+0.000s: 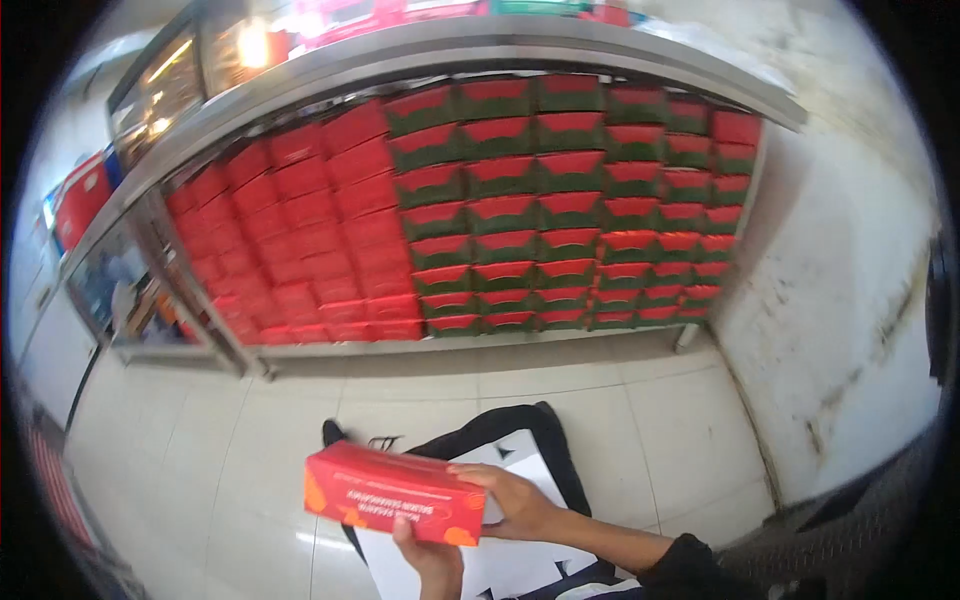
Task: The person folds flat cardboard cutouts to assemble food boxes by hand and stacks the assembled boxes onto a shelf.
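A red box (390, 492) with orange patches and pale printed text is held up between both hands, above the lap. My left hand (430, 565) supports it from below, with the thumb on the printed face. At the box's right end, my right hand (515, 505) grips it with the fingers over the top edge. Beneath the hands, white sheets (465, 570) with small dark cut-out shapes lie across the legs.
Stacked red and dark green boxes (500, 210) fill the space under a metal table (480, 45). Plain red stacks (300, 240) stand to their left. A stained white wall (830, 270) is at the right, and pale floor tiles (250, 430) lie in front.
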Demonstrator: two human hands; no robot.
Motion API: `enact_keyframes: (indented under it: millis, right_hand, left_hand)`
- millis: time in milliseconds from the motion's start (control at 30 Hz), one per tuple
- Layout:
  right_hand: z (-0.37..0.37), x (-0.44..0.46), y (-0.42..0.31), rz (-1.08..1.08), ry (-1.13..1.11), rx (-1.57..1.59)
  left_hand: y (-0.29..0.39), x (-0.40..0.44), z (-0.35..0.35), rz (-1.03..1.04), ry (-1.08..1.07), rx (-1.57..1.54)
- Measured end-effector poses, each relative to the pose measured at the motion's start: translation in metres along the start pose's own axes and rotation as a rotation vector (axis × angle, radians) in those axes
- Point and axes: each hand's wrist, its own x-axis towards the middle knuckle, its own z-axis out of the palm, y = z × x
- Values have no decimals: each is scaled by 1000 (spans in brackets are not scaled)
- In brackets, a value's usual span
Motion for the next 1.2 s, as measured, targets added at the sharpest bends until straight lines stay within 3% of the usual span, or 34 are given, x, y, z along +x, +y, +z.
enact_keyframes:
  millis: [100, 200, 267, 333, 400, 433, 467, 533, 567, 600, 667, 700, 800, 900, 967, 1067, 1133, 1200]
  right_hand:
    - [-11, 4, -17, 61, 101, -171]
    - [-17, -1, -16, -51, 228, -236]
    - [-27, -3, -8, -41, 274, -133]
    - [-45, -4, -5, -44, 351, -152]
    - [-60, -9, -6, 218, 488, 207]
    - [-66, -11, -1, 265, 482, 482]
    - [-71, -13, 4, 264, 495, 481]
    - [-82, -18, 14, 457, 419, 632]
    - [-81, -24, 25, 375, 514, 356]
    - [-90, -26, 25, 377, 525, 359]
    - [-113, -32, 20, 130, 443, -476]
    - [-110, -44, 44, -66, 328, -719]
    - [-145, -43, 49, -32, 158, -824]
    - [-219, -35, 65, -267, 405, -788]
    - [-303, -9, 64, -200, 650, -932]
    - [-434, 55, 86, -277, 1031, -1089]
    - [-509, 89, 111, -236, 1169, -1100]
    - [-554, 115, 125, 9, 1402, -969]
  left_hand:
    - [-2, 9, 1, 9, -55, 151]
    - [-2, 18, 7, -50, -104, 281]
    - [-12, 25, 12, 83, -280, 363]
    - [-25, 31, 16, 114, -320, 316]
    - [-37, 38, 19, 272, -280, 174]
    - [-39, 42, 12, 168, -328, 153]
    - [-42, 46, 5, 63, -371, 137]
    - [-35, 41, 37, 41, -418, 316]
    - [-38, 49, 35, -37, -362, 344]
    - [-42, 56, 44, -41, -369, 352]
    - [-53, 70, 70, -77, -337, 316]
    - [-59, 81, 74, -173, -371, 267]
    - [-76, 82, 134, -228, -410, 334]
    - [-81, 91, 182, -314, -567, 238]
    - [-86, 90, 198, -267, -525, 238]
    - [-99, 89, 203, -261, -554, 198]
    - [-107, 88, 203, -262, -573, 200]
    - [-109, 95, 192, -303, -626, 255]
